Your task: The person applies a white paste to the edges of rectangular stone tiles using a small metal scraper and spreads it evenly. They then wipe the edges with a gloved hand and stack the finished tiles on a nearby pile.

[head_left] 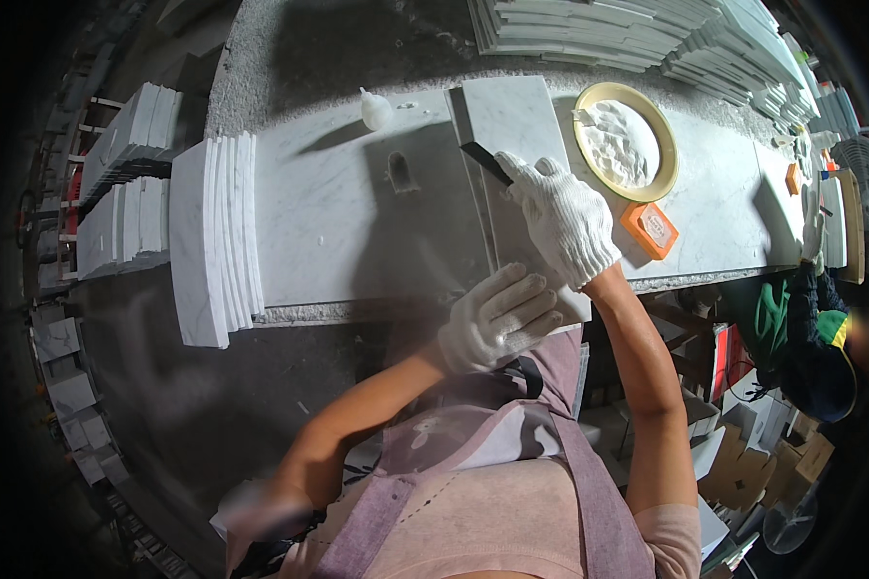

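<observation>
A long white marble-look tile (pixel 517 111) lies raised across the bench in front of me. My right hand (pixel 565 217), in a white knit glove, is closed around a dark flat tool (pixel 487 161) over the tile's left edge. What kind of tool it is cannot be made out, as the glove hides part of it. Fingers stretched out, my gloved left hand (pixel 499 318) is at the tile's near end and holds nothing. Beyond my right hand sits a yellow basin (pixel 668 159) with white powdery material. An orange square block (pixel 650 231) with a pale centre lies just below the basin.
A small white squeeze bottle (pixel 375 110) stands on the stone slab (pixel 309 232) to the left. Upright tiles (pixel 212 232) line the bench's left end. Stacked slabs (pixel 589 34) rise at the far side. Another person (pixel 811 328) works at the right.
</observation>
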### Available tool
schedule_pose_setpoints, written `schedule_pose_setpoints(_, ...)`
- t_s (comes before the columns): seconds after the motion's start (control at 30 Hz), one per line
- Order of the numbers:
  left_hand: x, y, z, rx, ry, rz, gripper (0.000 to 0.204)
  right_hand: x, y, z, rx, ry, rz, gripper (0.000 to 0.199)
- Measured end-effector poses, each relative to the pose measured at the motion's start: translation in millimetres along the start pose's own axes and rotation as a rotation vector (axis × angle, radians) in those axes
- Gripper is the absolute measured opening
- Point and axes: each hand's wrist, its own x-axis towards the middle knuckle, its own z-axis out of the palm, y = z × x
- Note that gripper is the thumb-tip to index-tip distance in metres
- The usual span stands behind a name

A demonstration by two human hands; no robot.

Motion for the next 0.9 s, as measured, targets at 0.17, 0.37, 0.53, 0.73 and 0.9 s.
schedule_pose_setpoints(0.17,0.0,0.1,0.4,-0.005,0.019,-0.007,0.038,0.3,3.7,-3.2,0.012,-0.076,-0.014,0.041)
schedule_pose_setpoints(0.37,-0.9,-0.4,-0.1,-0.017,-0.005,-0.013,0.043,0.5,6.8,-2.2,-0.005,-0.038,-0.072,0.048)
schedule_pose_setpoints(0.53,-2.9,0.6,-2.4,-0.016,-0.05,-0.036,0.042,-2.3,8.3,-2.7,-0.032,-0.004,-0.127,0.049)
schedule_pose_setpoints(0.73,-1.8,1.5,-1.5,-0.006,-0.033,-0.019,0.04,-8.1,9.6,-5.7,-0.023,-0.064,-0.125,0.054)
schedule_pose_setpoints(0.9,0.7,2.4,-1.7,-0.003,-0.011,-0.005,0.038,-3.3,17.0,-17.2,-0.023,-0.181,-0.155,0.055)
